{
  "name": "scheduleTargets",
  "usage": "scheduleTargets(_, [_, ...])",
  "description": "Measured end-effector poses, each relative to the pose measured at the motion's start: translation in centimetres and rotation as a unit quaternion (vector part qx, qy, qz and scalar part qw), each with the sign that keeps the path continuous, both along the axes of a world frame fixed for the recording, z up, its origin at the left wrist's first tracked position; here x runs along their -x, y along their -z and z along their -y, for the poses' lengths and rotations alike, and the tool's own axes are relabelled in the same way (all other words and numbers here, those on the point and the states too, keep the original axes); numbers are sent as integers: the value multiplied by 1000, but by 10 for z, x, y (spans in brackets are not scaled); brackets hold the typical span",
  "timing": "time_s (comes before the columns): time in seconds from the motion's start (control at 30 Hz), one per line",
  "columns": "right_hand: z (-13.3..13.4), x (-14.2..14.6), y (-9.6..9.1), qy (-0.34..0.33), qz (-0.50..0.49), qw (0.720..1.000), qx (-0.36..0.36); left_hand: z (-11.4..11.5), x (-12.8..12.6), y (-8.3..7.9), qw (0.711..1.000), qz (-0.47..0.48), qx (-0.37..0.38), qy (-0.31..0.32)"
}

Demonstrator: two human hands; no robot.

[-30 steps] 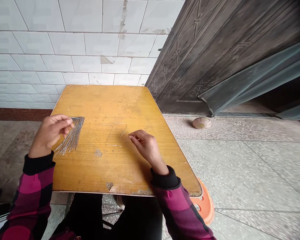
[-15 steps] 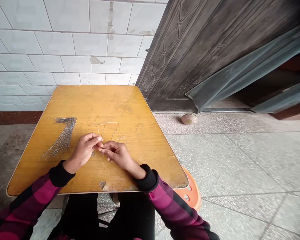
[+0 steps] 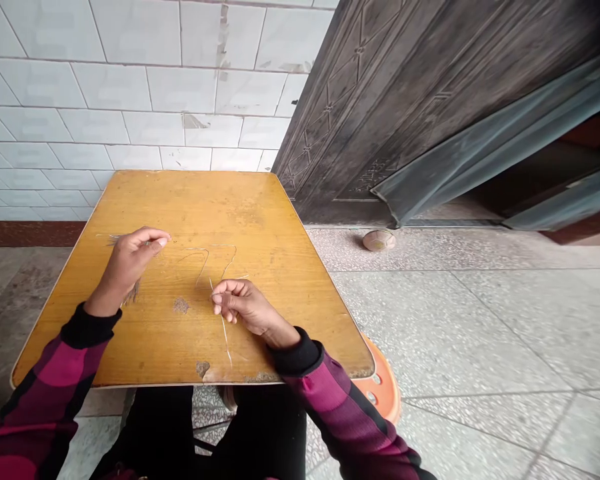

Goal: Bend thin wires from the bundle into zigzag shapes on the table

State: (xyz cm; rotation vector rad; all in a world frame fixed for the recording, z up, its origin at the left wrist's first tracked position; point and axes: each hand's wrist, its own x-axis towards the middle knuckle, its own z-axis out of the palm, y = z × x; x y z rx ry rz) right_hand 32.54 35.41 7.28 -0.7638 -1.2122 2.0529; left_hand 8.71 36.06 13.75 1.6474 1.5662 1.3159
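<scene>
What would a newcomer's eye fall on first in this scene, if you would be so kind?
The yellow wooden tabletop stands out first, bright against the white tiled wall behind it. On it, the left hand covers a bundle of thin wires, while the right hand holds a long thin wire near two bent wires. A dark patterned door looms at right.

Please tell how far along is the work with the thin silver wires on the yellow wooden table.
Done: two bent wires lie side by side on the yellow wooden tabletop. In hand: the right hand pinches a straight thin wire. Left: a bundle of thin wires lies mostly hidden under the left hand, so I cannot count them.
</scene>
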Motion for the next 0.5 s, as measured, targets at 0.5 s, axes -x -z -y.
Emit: scheduleTargets(0.5, [-3, -1, 2, -113, 9, 992, 59, -14, -10, 13, 884, 229, 293, 282])
